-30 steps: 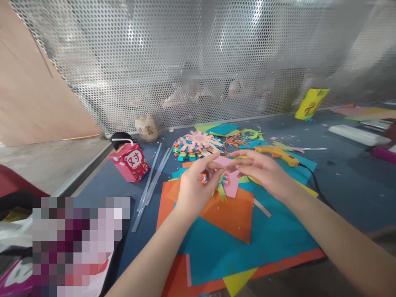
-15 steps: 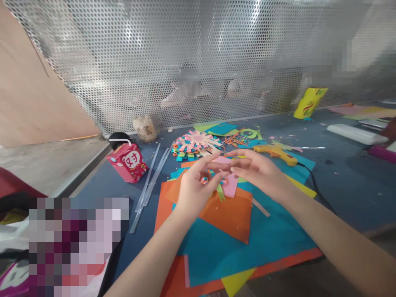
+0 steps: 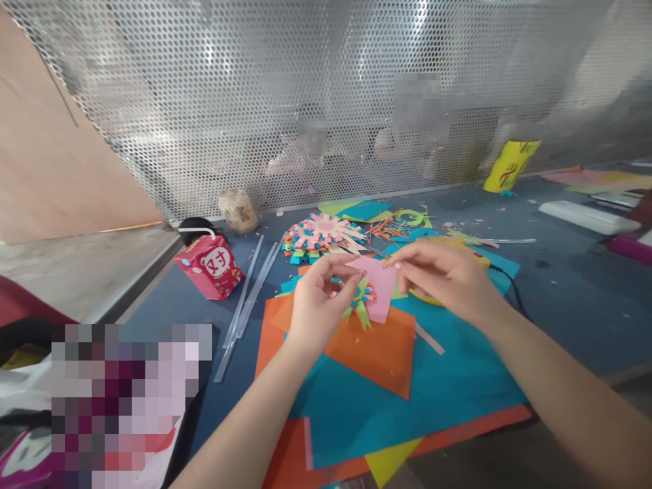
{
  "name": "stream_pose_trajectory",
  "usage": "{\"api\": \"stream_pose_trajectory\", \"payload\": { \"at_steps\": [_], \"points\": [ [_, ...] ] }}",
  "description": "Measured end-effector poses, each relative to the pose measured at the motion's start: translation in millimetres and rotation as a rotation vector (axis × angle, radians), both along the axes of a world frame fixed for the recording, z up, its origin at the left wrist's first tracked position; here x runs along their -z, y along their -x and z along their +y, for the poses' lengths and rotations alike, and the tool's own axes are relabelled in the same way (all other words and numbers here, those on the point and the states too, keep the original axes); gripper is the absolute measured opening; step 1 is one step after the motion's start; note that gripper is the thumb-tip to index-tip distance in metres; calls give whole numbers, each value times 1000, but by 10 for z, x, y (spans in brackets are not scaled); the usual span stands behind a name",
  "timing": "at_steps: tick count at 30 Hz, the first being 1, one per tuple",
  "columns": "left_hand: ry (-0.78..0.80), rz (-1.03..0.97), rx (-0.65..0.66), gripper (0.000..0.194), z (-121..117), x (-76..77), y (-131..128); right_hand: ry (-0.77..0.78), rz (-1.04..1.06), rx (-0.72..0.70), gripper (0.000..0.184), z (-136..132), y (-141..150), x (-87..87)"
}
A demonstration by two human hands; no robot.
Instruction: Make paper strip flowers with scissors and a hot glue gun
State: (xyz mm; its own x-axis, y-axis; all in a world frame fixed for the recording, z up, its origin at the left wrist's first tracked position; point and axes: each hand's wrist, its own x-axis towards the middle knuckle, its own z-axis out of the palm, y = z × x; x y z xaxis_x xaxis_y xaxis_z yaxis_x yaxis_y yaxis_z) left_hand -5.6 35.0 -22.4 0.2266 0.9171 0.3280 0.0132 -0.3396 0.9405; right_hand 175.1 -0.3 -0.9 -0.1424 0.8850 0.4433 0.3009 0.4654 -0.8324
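Your left hand (image 3: 322,299) is narrowed, thumb and fingertips close together beside the small multicoloured fringed paper rosette with green paper tails (image 3: 363,305). That rosette is over the pink paper sheet (image 3: 382,278) and the orange paper sheet (image 3: 379,353); I cannot tell whether you grip it or it rests there. Your right hand (image 3: 451,278) is apart from the left, thumb and fingers bunched near the pink sheet's far corner; I cannot tell if anything is between them. Behind it, the yellow glue gun with a black cord (image 3: 480,258) is partly hidden. The rosette looks largely formed, its fringe cut and tails in place. Beyond your 2 hands, the pile of larger fringed paper discs (image 3: 323,231) looks already cut. What remains on the rosette is unclear.
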Motion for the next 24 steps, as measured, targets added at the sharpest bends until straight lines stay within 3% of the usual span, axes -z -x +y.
{"api": "stream_pose_trajectory", "payload": {
  "at_steps": [4,6,10,15,20,24],
  "points": [
    [84,0,6,25,47,60,-6,-261,182,6,7,-35,-68,-30],
    [148,-67,44,26,53,66,-20,-298,40,23,13,-30,-45,-7],
    [335,-237,183,33,35,45,-48,-318,-467,60,36,19,65,102],
    [479,-349,308,44,9,66,-65,-510,-595,100,25,38,142,195],
    [515,-365,340,46,-1,64,-66,-504,-583,179,22,0,147,202],
    [528,-321,321,47,-13,36,-63,-447,-507,162,23,-27,156,185]
  ]
}}
